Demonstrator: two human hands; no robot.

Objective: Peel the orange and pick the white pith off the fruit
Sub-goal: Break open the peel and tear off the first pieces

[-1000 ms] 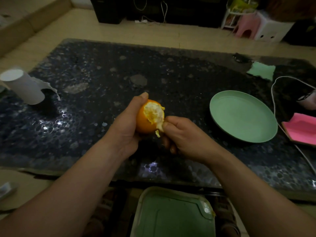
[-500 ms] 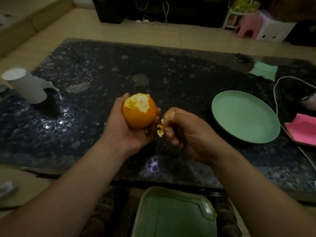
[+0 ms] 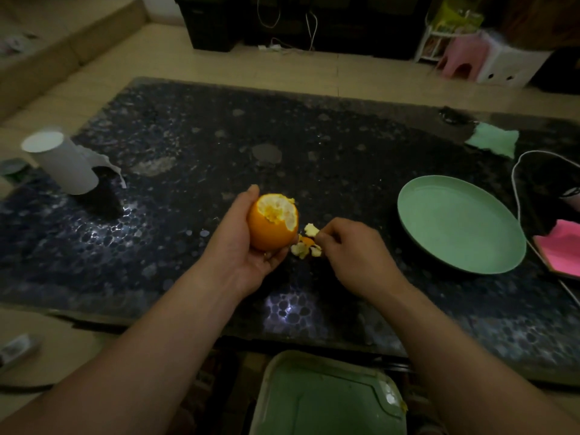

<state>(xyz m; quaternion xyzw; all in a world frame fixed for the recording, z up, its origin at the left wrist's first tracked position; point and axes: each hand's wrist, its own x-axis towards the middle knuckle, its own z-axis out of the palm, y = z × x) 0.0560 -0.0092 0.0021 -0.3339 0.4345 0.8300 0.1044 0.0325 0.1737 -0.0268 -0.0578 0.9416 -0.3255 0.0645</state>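
Observation:
My left hand (image 3: pixel 241 246) grips an orange (image 3: pixel 270 229) from its left side and underneath, above the middle of the dark table (image 3: pixel 188 171). The top of the fruit is bare, showing pale pith and flesh; the lower part still wears orange peel. Just right of it, small torn peel pieces (image 3: pixel 306 244) lie on the table. My right hand (image 3: pixel 354 255) has its fingers curled, and the fingertips are at those pieces, pinching one of them.
A round green plate (image 3: pixel 461 224) sits at the right. Right of it lie a pink object (image 3: pixel 561 251) and a white cable (image 3: pixel 518 189). A white paper roll (image 3: pixel 62 166) stands at the left, a green cloth (image 3: pixel 494 141) at the back right, a green bin (image 3: pixel 326 400) below the near edge.
My right hand tore a peel piece off the orange's top and moved down and right to the table. My left hand turned the orange so its bared top faces up.

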